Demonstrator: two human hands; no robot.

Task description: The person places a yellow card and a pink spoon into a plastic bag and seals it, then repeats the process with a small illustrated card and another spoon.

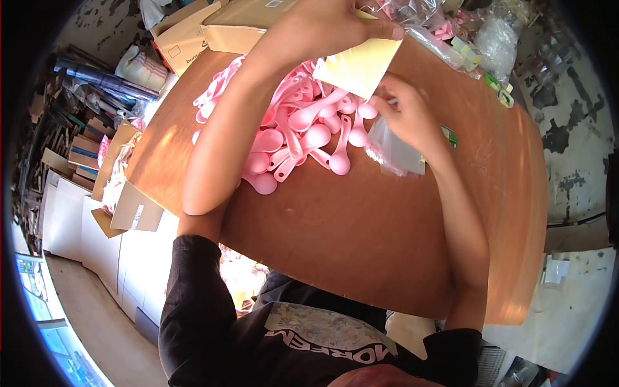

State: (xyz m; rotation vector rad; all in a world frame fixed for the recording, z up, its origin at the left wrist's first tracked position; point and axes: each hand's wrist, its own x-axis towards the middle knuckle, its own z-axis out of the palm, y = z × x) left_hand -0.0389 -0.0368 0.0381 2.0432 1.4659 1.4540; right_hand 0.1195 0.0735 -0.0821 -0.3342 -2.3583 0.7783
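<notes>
My left hand (322,29) reaches across the top of the table, its thumb pressed on a pale yellow card (358,66); its other fingers are mostly hidden. At the card's lower right corner, my right hand (405,111) has its thumb and finger pinched together on the edge. Beneath the card and my left forearm lies a pile of pink plastic spoons (293,126), partly covered. A clear plastic bag (403,151) with small pink and white bits rests just below my right hand.
The brown wooden table (335,226) has a cardboard box (242,26) at its far edge. Crumpled clear plastic packaging (496,48) lies at the back right, near green-and-white items (500,93). An open carton (132,200) stands on the left beside stacked clutter.
</notes>
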